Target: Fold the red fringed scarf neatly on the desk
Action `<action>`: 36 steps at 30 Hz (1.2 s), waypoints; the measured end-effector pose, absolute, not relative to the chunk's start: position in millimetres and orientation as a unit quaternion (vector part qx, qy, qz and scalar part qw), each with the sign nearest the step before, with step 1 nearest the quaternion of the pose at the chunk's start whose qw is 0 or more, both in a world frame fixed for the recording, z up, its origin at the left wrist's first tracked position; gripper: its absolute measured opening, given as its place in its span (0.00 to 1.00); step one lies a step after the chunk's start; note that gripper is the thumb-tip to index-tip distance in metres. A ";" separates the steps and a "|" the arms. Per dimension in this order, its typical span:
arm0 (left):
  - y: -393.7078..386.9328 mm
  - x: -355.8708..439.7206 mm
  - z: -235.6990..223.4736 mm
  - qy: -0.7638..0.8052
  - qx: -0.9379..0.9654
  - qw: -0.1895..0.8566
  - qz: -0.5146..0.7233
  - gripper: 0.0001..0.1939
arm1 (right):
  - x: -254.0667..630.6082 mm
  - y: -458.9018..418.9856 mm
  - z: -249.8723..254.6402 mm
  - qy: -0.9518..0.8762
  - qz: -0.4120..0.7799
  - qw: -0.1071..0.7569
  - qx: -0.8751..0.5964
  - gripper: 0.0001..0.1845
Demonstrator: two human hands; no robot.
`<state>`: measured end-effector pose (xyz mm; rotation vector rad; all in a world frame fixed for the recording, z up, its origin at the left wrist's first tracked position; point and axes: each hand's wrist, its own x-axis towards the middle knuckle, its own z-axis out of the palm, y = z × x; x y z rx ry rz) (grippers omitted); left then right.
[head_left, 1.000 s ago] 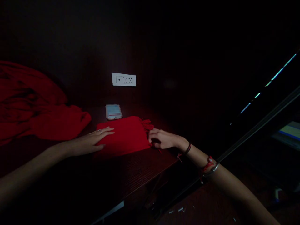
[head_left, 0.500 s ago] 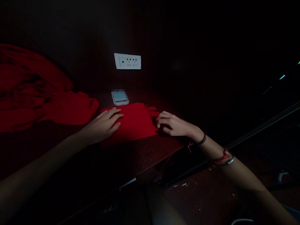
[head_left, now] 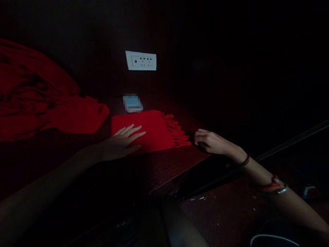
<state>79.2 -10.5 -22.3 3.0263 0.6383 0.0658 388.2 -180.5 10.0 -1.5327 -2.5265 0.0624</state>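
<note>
A folded red scarf (head_left: 151, 128) with a fringe on its right end lies on a dark wooden table (head_left: 164, 164). My left hand (head_left: 123, 142) rests flat on the scarf's near left part, fingers stretched out, a ring on one finger. My right hand (head_left: 209, 141) sits at the table's right edge, just past the tips of the fringe (head_left: 177, 132), fingers curled loosely; nothing shows in them. Bracelets circle my right wrist and forearm.
A heap of red cloth (head_left: 38, 99) fills the left side of the table. A phone (head_left: 132, 103) lies behind the scarf, below a white wall socket (head_left: 141, 60). The table edge drops to a floor with small white scraps (head_left: 197, 198). The room is very dark.
My right hand has slid rightward, drawing the fringe out flat, and now lies beyond its tips. My left hand shifted slightly along the scarf. The camera moved downward and right.
</note>
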 end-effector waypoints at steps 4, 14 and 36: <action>-10.8 75.5 -19.3 0.188 0.981 0.041 0.002 0.28 | 370.7 -167.2 27.6 -0.855 0.010 0.143 -0.499 0.12; -15.0 72.3 -16.7 0.185 0.981 0.060 0.009 0.27 | 360.0 -142.1 4.4 -0.909 0.020 0.018 -0.416 0.08; -23.4 72.3 -6.9 0.182 0.979 0.089 0.016 0.27 | 380.9 -123.9 1.2 -0.894 -0.001 0.037 -0.447 0.09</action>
